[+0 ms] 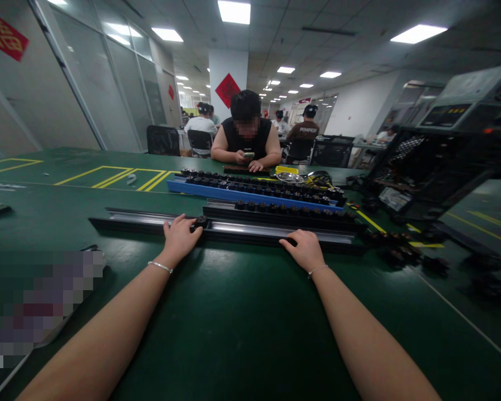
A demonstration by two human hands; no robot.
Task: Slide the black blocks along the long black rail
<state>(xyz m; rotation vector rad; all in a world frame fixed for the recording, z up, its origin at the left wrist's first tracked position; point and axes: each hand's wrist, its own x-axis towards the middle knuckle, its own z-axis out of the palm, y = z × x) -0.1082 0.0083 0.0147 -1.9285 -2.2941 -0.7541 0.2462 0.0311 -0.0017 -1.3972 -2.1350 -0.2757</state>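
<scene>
A long black rail (250, 229) with a silver inner channel lies across the green table in front of me. My left hand (181, 238) is on its left half, with thumb and forefinger closed at a small black part (201, 221) seated in the channel. My right hand (305, 248) grips the near edge of the same rail further right, thumb in front and fingers bent over it. Just behind lies a second black rail (221, 210) with a row of small black parts (271, 208) along it.
A blue rail (234, 193) bearing many black parts stands further back. Loose black parts (434, 264) and a dark machine frame (401, 172) are at right. A blurred-out flat object (45, 306) lies at left. Across the table, a person (246, 133) holds a phone.
</scene>
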